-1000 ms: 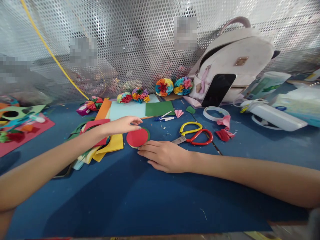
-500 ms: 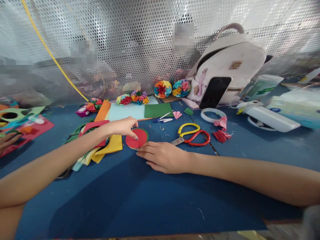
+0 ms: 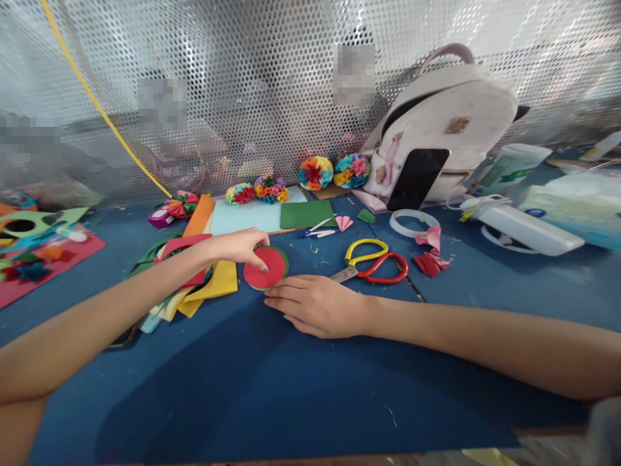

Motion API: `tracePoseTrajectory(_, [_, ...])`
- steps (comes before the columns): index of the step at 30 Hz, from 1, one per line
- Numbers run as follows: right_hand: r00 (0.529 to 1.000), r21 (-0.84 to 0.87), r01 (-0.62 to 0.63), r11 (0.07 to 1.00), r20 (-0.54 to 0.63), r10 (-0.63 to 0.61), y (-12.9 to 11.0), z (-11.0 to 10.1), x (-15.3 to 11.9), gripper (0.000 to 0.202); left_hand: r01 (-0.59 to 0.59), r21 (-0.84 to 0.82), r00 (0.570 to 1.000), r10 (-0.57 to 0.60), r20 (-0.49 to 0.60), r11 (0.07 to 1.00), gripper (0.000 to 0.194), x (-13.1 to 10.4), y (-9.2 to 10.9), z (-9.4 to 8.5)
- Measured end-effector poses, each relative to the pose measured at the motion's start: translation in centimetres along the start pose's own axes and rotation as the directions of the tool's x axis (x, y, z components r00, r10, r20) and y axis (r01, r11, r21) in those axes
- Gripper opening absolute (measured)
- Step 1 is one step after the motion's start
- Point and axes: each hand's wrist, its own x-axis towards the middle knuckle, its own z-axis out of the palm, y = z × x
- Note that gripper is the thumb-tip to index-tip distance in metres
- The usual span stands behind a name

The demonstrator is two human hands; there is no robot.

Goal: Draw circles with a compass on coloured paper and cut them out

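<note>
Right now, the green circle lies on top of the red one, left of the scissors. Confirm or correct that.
The order is wrong: the head view shows the red circle on top of the green circle, both left of the scissors.

- A silver metal sheet with round holes (image 3: 272, 71) gleams.
- A big soft shadow darkens the flat blue table (image 3: 301, 395).
- The side edges look stretched and blurry.

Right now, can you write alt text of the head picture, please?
Bare left hand and right hand at a round red paper disc on a blue tabletop. Yellow-and-red-handled metal scissors lie beyond the right hand; a pale backpack stands behind.
</note>
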Motion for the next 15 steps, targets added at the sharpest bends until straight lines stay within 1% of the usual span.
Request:
tracePoseTrajectory(6, [1.000,0.056,0.010,0.998,-0.017,-0.009,-0.1,-0.2,-0.2,0.034,-0.007,-0.175,0.997,-0.006,-0.075,0.985,0.051,0.0,-0.7,0.9])
tracePoseTrajectory(8, [0.997,0.130,-0.010,0.992,-0.077,0.020,-0.2,-0.5,-0.1,0.029,-0.018,-0.252,0.994,-0.010,-0.112,0.968,0.057,-0.1,-1.1,1.1])
tracePoseTrajectory(9, [0.990,0.201,-0.037,0.979,-0.129,0.064,-0.3,-0.7,-0.1,0.027,-0.028,-0.293,0.992,-0.011,-0.129,0.956,0.059,-0.3,-1.4,1.1])
tracePoseTrajectory(10, [0.971,0.289,-0.075,0.954,-0.195,0.135,-0.3,-0.9,0.0,0.025,-0.039,-0.335,0.990,-0.009,-0.140,0.941,0.060,-0.6,-1.6,1.1])
tracePoseTrajectory(11, [0.936,0.380,-0.117,0.918,-0.266,0.230,-0.3,-1.1,0.1,0.023,-0.048,-0.375,0.989,-0.007,-0.145,0.926,0.057,-0.9,-1.7,1.1])
tracePoseTrajectory(12, [0.883,0.463,-0.157,0.872,-0.330,0.334,-0.2,-1.1,0.1,0.022,-0.057,-0.411,0.989,-0.004,-0.146,0.910,0.053,-1.4,-1.8,1.1])
tracePoseTrajectory(13, [0.819,0.530,-0.192,0.826,-0.377,0.432,-0.1,-1.1,0.2,0.021,-0.062,-0.448,0.989,-0.005,-0.148,0.892,0.048,-2.0,-1.8,1.1])
tracePoseTrajectory(14, [0.757,0.577,-0.221,0.786,-0.407,0.511,0.1,-1.1,0.2,0.021,-0.067,-0.478,0.987,-0.010,-0.158,0.876,0.044,-2.7,-1.7,1.1])
tracePoseTrajectory(15, [0.709,0.609,-0.242,0.755,-0.420,0.567,0.3,-0.9,0.3,0.022,-0.078,-0.507,0.983,-0.017,-0.181,0.858,0.041,-3.5,-1.5,1.2])
